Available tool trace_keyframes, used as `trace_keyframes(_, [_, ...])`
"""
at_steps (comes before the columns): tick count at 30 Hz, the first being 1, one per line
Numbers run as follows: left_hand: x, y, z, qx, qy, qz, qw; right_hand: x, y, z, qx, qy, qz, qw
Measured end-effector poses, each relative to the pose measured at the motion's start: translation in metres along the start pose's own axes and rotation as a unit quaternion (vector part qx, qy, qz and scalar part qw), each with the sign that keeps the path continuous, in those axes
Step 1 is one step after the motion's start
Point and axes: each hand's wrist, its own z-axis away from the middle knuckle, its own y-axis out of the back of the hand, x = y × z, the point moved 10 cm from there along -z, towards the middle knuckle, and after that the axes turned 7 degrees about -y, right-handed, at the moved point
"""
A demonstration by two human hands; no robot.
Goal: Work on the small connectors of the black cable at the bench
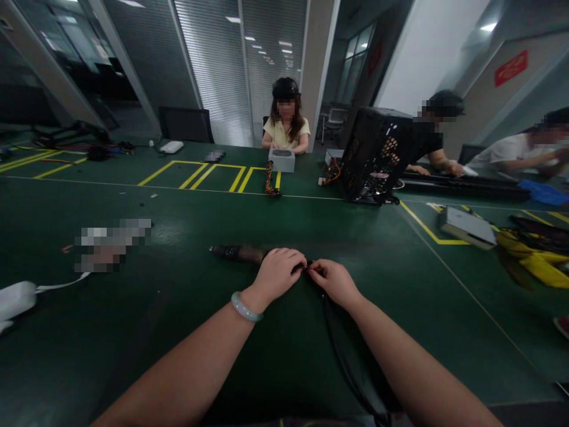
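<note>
A dark electric screwdriver lies on the green table, its narrow tip pointing left. My left hand is closed over the rear part of it and hides that end. Just to the right, my right hand pinches the black cord close to where it meets the tool. The fingertips of both hands almost touch there, and the small joint between them is mostly hidden. From my right hand the cord runs down toward the table's near edge.
A black computer case stands at the back right. Across the table a person handles a grey power supply. A silver box and a yellow bag lie on the right. White adapter at left. Two other people work at far right.
</note>
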Motion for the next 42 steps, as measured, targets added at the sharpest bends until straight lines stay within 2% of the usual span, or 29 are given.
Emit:
trace_keyframes(19, [-0.007, -0.004, -0.002, -0.030, 0.015, 0.009, 0.999, 0.003, -0.003, -0.003, -0.032, -0.032, -0.036, 0.998])
trace_keyframes(21, [-0.006, -0.004, -0.003, -0.025, 0.016, 0.006, 1.000, 0.003, 0.002, -0.002, -0.024, -0.034, -0.056, 0.998])
trace_keyframes(24, [-0.005, -0.003, -0.003, -0.021, 0.012, 0.004, 1.000, 0.009, 0.020, -0.002, 0.023, -0.042, -0.053, 0.997])
trace_keyframes(27, [-0.003, -0.002, -0.003, -0.019, 0.008, 0.003, 1.000, 0.024, 0.040, -0.003, 0.079, -0.073, -0.027, 0.994])
trace_keyframes(29, [-0.002, -0.001, -0.002, -0.019, 0.008, 0.002, 1.000, 0.035, 0.044, -0.004, 0.086, -0.096, -0.004, 0.992])
trace_keyframes(33, [-0.002, -0.002, -0.002, -0.019, 0.009, 0.002, 1.000, 0.038, 0.035, -0.007, 0.052, -0.069, 0.050, 0.995])
trace_keyframes(36, [-0.001, -0.002, -0.001, -0.017, 0.009, 0.000, 1.000, 0.031, 0.031, -0.008, 0.058, -0.042, 0.061, 0.996])
trace_keyframes(42, [-0.001, -0.001, 0.000, -0.013, 0.004, -0.004, 1.000, 0.034, 0.031, -0.006, 0.064, -0.072, 0.072, 0.993])
